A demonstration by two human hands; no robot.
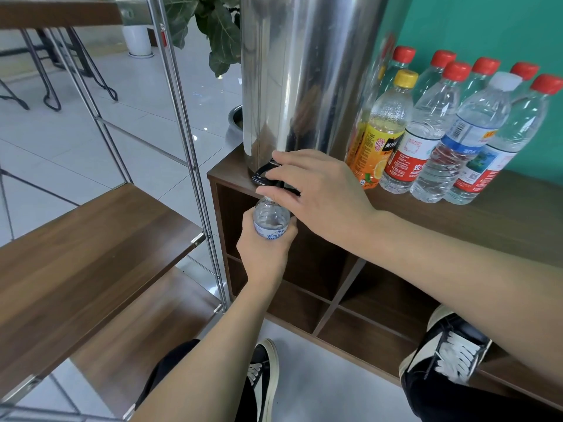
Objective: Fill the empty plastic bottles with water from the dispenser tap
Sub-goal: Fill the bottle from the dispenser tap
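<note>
1. The person is in the middle of filling one bottle [270,219]. The left hand [265,254] is wrapped around the bottle and holds it up under the tap [265,175].
2. The bottle is just below the black tap handle, at the front edge of the wooden cabinet [457,220]. Its cap is off. Its mouth is hidden behind the right hand's fingers.
3. The right hand [320,190] rests on the black tap handle with its fingers curled around it, as if working it. The pictures do not show if water is running.
4. The tap sticks out from the bottom of the big shiny metal tank [304,71] that stands on the cabinet.
5. More bottles [451,129] stand in a bunch to the right of the tank, with their caps on. Some look like they have water in them.
6. Next, the person probably has to keep the bottle straight under the tap until it is full, then let the handle go so water does not spill over.
7. After that, the bottle needs its cap, and another empty bottle can take its turn.
</note>
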